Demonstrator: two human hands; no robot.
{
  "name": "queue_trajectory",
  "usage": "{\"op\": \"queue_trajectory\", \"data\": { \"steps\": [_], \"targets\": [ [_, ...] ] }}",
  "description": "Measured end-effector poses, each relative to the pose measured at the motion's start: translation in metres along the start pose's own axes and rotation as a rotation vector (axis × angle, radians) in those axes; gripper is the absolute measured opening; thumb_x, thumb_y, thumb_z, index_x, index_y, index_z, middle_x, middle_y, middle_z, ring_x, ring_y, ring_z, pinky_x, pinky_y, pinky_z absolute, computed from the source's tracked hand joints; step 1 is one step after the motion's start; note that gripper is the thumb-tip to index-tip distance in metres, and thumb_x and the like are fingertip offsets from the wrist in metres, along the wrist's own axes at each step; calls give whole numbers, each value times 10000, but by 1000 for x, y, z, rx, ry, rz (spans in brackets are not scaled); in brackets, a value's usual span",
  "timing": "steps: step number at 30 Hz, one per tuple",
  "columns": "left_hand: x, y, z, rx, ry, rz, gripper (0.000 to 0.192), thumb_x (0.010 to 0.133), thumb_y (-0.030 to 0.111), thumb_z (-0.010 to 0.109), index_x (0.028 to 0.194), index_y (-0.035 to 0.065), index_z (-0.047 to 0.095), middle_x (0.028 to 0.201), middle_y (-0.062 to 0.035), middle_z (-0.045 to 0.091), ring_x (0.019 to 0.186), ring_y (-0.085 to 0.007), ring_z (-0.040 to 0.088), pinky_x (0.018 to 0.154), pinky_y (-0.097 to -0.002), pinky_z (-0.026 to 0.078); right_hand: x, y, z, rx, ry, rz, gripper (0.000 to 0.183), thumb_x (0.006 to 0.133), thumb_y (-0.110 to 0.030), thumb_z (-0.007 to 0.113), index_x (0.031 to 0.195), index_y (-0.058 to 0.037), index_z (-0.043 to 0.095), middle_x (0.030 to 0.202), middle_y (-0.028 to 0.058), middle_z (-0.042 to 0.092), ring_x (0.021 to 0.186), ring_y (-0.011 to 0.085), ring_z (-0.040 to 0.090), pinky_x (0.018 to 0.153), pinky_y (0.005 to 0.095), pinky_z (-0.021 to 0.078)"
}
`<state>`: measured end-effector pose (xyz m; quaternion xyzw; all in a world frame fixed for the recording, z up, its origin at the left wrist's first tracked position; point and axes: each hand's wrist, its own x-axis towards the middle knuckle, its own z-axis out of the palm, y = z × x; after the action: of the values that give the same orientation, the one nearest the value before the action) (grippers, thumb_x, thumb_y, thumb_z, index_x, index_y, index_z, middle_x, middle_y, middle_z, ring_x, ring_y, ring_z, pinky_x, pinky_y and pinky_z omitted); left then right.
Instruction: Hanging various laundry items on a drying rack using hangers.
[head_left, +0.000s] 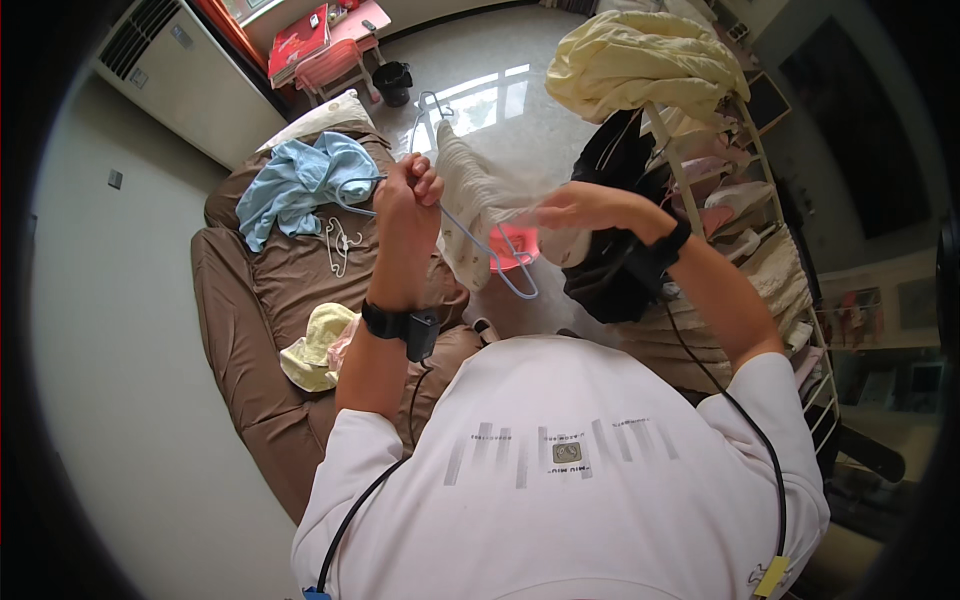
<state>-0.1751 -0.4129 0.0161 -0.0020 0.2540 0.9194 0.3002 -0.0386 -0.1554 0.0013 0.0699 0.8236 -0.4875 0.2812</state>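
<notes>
My left hand (411, 184) is closed around light blue clothes hangers (474, 238), whose hooks and loops stick out on several sides of the fist. A pale, crinkled cloth or garment with small prints (461, 202) hangs just right of that fist. My right hand (574, 208) has its fingers on the blurred right part of this cloth. Behind the hangers a pink basin (514, 246) shows on the floor. Each wrist wears a black strap, with a cable running from it.
A brown sofa (277, 292) on the left holds a light blue cloth (311, 180), white hangers (340, 246) and a yellow towel (315, 349). To the right, a white metal rack (679, 176) bears a yellow quilt (637, 64), a black garment (615, 262) and more cloths. A black bin (392, 82) stands farther off.
</notes>
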Motion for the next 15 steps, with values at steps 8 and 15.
{"op": "queue_trajectory", "data": {
  "steps": [8, 15],
  "targets": [
    [-19, -91, 80, 428, -178, -63, 189, 996, 144, 588, 1109, -7, 582, 1042, -85, 639, 905, -178, 603, 812, -302, 498, -40, -22, 54, 503, 303, -401, 474, 934, -308, 730, 1179, 57, 553, 859, 79, 656, 709, 148, 609, 645, 331, 488],
    [-6, -81, 25, 1476, -23, 510, 244, 1040, 227, 551, 1102, -2, 604, 1006, -50, 630, 899, -121, 580, 830, -248, 462, -121, 8, 29, 408, 680, -463, 324, 967, -333, 648, 988, -14, 704, 694, 91, 642, 616, 177, 597, 603, 350, 472]
  ]
}}
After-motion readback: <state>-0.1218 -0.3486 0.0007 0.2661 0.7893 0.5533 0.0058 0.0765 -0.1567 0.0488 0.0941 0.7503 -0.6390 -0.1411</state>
